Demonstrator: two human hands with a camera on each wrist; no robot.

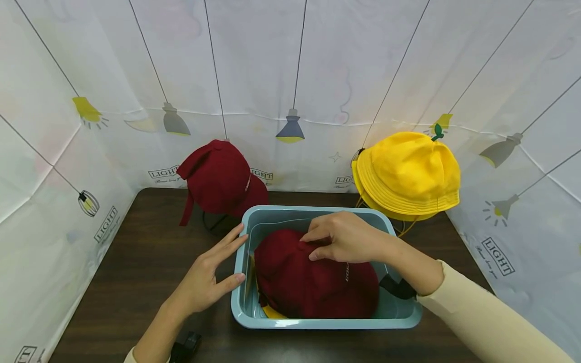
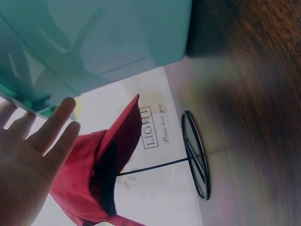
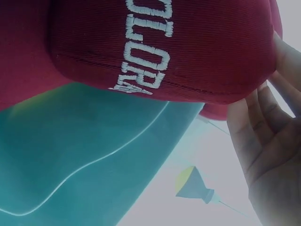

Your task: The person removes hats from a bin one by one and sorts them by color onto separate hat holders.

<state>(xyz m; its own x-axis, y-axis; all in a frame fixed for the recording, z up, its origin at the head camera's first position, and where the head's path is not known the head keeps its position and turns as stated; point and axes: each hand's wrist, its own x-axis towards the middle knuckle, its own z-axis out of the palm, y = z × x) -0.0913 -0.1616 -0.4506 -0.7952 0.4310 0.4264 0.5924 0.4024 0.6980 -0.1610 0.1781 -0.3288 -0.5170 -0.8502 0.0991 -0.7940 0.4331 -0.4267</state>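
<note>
A dark red baseball cap (image 1: 313, 290) with white lettering lies in a light blue plastic basin (image 1: 317, 323). At the crown of this cap (image 3: 211, 52), my right hand (image 1: 345, 237) pinches the cloth between thumb and fingers. Straight, spread fingers of my left hand (image 1: 204, 280) touch the basin's left rim. From the left wrist view, that hand (image 2: 23, 160) is beside the basin wall (image 2: 122, 37). Yellow cloth (image 1: 274, 312) shows from under the red cap; the rest of it is hidden.
Another red cap (image 1: 215, 176) hangs on a black wire stand (image 2: 195, 155) behind the basin, at the left. A yellow bucket hat (image 1: 404, 171) with a green sprout stands behind at the right. White printed cloth (image 1: 254, 60) walls in the dark wooden table (image 1: 150, 252).
</note>
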